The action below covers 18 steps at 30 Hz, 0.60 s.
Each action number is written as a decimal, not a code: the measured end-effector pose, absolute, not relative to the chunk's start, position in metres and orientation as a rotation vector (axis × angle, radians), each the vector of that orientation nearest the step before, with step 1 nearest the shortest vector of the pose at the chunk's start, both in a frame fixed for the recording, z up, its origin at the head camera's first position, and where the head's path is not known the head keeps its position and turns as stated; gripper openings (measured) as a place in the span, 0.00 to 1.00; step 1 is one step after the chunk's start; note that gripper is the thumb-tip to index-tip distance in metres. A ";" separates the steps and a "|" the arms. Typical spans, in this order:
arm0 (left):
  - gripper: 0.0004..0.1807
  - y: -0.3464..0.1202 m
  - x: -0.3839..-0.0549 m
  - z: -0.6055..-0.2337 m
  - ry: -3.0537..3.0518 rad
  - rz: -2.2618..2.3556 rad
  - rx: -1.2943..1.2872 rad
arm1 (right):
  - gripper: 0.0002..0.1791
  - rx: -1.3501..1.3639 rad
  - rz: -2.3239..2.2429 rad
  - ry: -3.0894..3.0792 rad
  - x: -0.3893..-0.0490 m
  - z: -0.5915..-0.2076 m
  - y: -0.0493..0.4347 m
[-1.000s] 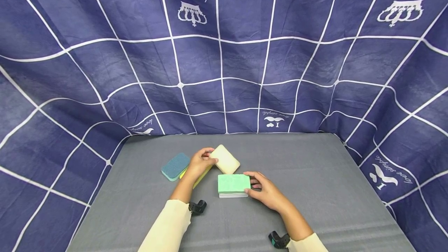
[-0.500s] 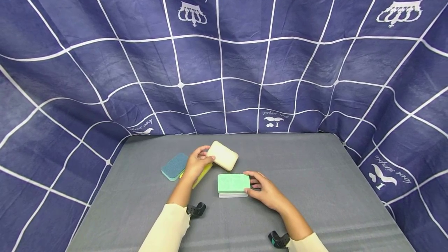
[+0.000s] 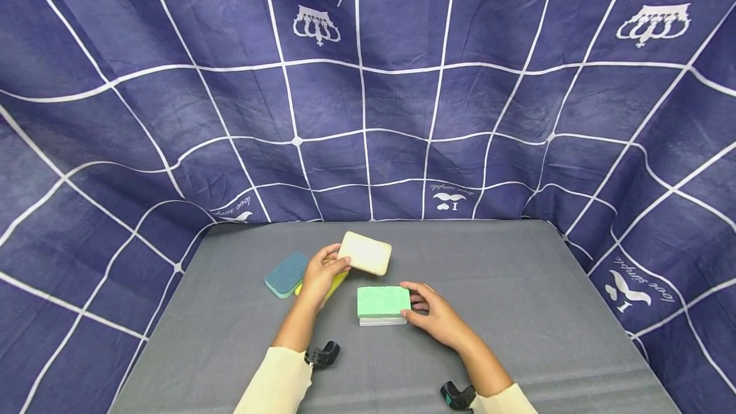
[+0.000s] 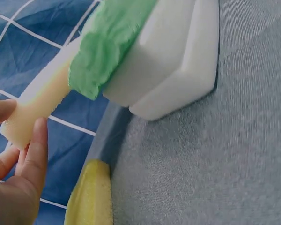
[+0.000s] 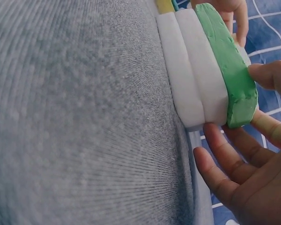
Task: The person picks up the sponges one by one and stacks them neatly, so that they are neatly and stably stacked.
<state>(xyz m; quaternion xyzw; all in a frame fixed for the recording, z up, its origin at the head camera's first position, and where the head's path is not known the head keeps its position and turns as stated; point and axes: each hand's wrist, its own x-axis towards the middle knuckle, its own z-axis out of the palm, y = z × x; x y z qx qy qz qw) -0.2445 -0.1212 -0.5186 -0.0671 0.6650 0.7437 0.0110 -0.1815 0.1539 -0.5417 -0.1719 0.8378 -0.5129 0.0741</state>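
Note:
My left hand (image 3: pixel 322 276) pinches a cream sponge (image 3: pixel 365 253) by its left end, between thumb and fingers. The left wrist view shows this sponge (image 4: pixel 42 93) raised above the table, its far end behind the green block. Two white sponges (image 5: pixel 194 70) lie stacked flat, and a green, clay-like block (image 3: pixel 383 301) sits on top of them. At the stack's right end is my right hand (image 3: pixel 437 315), its thumb on the green block and its fingers along the side of the pile.
Under and beside my left hand lies a yellow sponge (image 3: pixel 336 283). Left of that is a blue-green sponge (image 3: pixel 287 273) with a dark scouring face. A grey cloth covers the table (image 3: pixel 517 312). Blue checked curtains (image 3: pixel 402 101) enclose its back and sides.
The left hand has turned the cream sponge clockwise and drawn it slightly left and back, away from the stack. The right hand and the pile stay put.

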 end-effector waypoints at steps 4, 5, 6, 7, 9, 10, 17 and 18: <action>0.29 -0.119 -0.240 -0.515 2.035 2.340 -0.189 | 0.33 -0.514 -1.533 2.522 -0.181 -0.542 0.154; 0.29 -0.119 -0.238 -0.514 2.022 2.344 -0.186 | 0.33 -0.516 -1.534 2.523 -0.181 -0.542 0.154; 0.29 -0.118 -0.237 -0.514 2.002 2.352 -0.185 | 0.33 -0.517 -1.534 2.525 -0.181 -0.543 0.154; 0.29 -0.118 -0.235 -0.512 1.983 2.360 -0.177 | 0.33 -0.519 -1.535 2.528 -0.181 -0.543 0.154; 0.29 -0.117 -0.231 -0.510 1.958 2.368 -0.167 | 0.33 -0.521 -1.537 2.532 -0.181 -0.543 0.154; 0.29 -0.116 -0.229 -0.509 1.948 2.374 -0.164 | 0.33 -0.523 -1.538 2.534 -0.182 -0.543 0.153; 0.28 -0.113 -0.213 -0.504 1.986 2.344 -0.118 | 0.33 -0.528 -1.543 2.535 -0.181 -0.542 0.154; 0.28 -0.113 -0.211 -0.503 1.983 2.347 -0.109 | 0.33 -0.530 -1.545 2.536 -0.181 -0.541 0.154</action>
